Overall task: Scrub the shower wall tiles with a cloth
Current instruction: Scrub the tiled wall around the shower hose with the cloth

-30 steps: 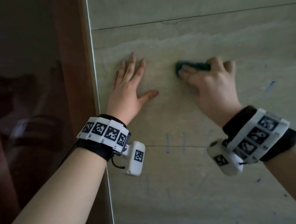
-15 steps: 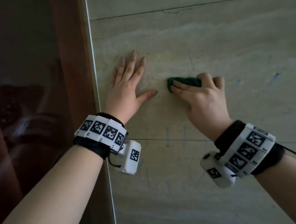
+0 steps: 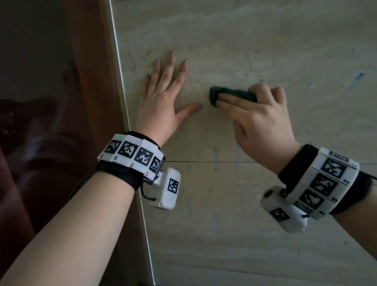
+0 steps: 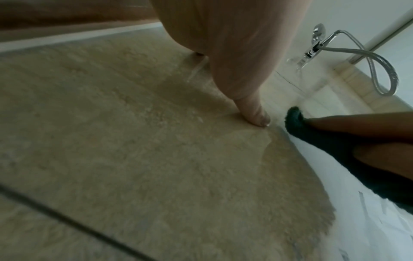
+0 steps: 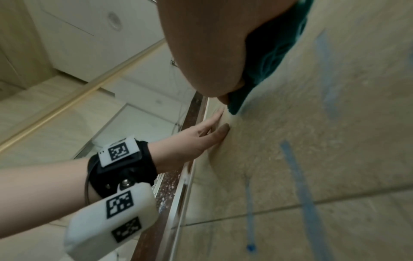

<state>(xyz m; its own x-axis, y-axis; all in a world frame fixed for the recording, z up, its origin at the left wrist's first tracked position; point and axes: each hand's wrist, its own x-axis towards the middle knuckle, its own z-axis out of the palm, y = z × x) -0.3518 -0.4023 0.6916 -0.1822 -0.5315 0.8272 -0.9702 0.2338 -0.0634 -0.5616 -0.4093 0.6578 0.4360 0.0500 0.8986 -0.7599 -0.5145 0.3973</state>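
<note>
While the beige shower wall tiles [image 3: 265, 37] fill most of the head view, crossed by thin dark grout lines and marked here and there with blue streaks [image 5: 299, 178], a brown-framed glass panel [image 3: 37, 131] stands along their left edge, met by a pale vertical strip. The left hand [image 3: 164, 97] lies flat against the tile just beside that edge, fingers straight and spread, thumb pointing out to the right, holding nothing; the left wrist view shows its thumb tip pressed on the stone. The right hand [image 3: 259, 120] is to its right on the same tile, fingers curled over a dark green cloth [image 3: 231, 94] and pressing it to the wall, with the index finger laid along the cloth's lower edge. The cloth is bunched into a small wad, its left end sticking out past the fingertips, near the left thumb but apart from it. Each wrist carries a black band with white marker blocks and a white camera housing. In the left wrist view a chrome shower fitting [image 4: 317, 42] with a ribbed metal hose [image 4: 384, 70] shows farther along the wall.
</note>
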